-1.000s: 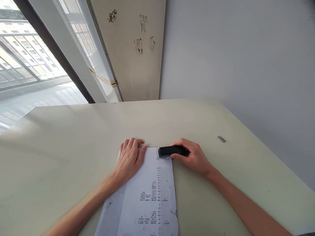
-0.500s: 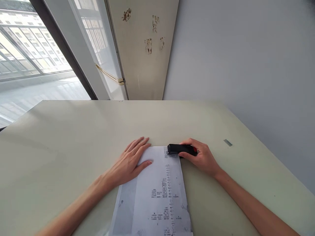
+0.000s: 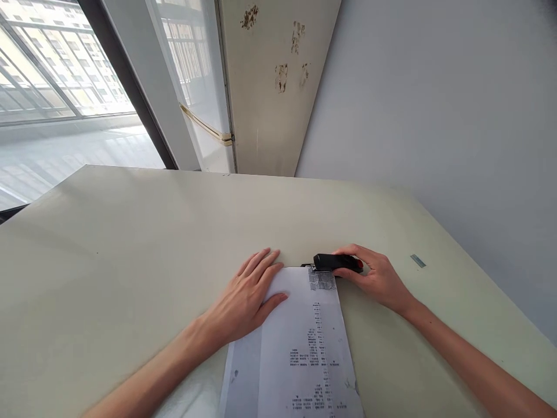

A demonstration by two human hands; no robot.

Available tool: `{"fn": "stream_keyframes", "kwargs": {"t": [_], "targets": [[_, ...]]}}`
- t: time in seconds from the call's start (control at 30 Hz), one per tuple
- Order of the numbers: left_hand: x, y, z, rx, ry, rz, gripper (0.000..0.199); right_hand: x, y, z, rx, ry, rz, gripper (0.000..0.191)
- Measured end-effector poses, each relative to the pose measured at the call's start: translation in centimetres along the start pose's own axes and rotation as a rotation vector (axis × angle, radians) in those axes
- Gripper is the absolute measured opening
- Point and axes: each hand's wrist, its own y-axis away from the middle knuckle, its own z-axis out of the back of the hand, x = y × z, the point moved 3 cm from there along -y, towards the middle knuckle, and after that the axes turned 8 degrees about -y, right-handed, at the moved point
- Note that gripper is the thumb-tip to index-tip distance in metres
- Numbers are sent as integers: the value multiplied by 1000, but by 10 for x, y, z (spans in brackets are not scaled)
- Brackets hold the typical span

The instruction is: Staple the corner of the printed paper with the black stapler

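Note:
Printed paper sheets lie on the table, the upper one covered with small text and a dark patterned block at its far right corner. Flat across the far left part of the paper rests my left hand, its fingers stretched out. My right hand grips a black stapler with a red spot at its rear, thumb on the near side and fingers on the far side. The stapler lies at the paper's far right corner, its front pointing left. Part of its base shows just past the far edge; whether paper sits in its jaws is unclear.
A small grey strip, seemingly staples, lies on the pale table to the right. Beyond the table stand a fridge with a gold handle, a grey wall and a glazed balcony door at left.
The whole view has shifted, so everything appears further right. The stapler has slid slightly toward the far edge of the paper, uncovering more of the patterned block. My left hand stays flat.

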Motion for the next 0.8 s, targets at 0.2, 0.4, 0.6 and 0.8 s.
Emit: {"fn": "stream_keyframes", "kwargs": {"t": [0.2,0.4,0.6,0.8], "targets": [[3,2,-4,3,1,13,50,-1,2,1,-23,19,-1,31],[22,3,2,-18,-15,57,49,-2,4,-1,-29,7,6,28],[37,-1,12,2,-47,42,47,-11,6,-6,-63,-82,-12,24],[37,-2,10,2,-56,32,45,-18,9,-10,-99,-99,-8,22]]}}
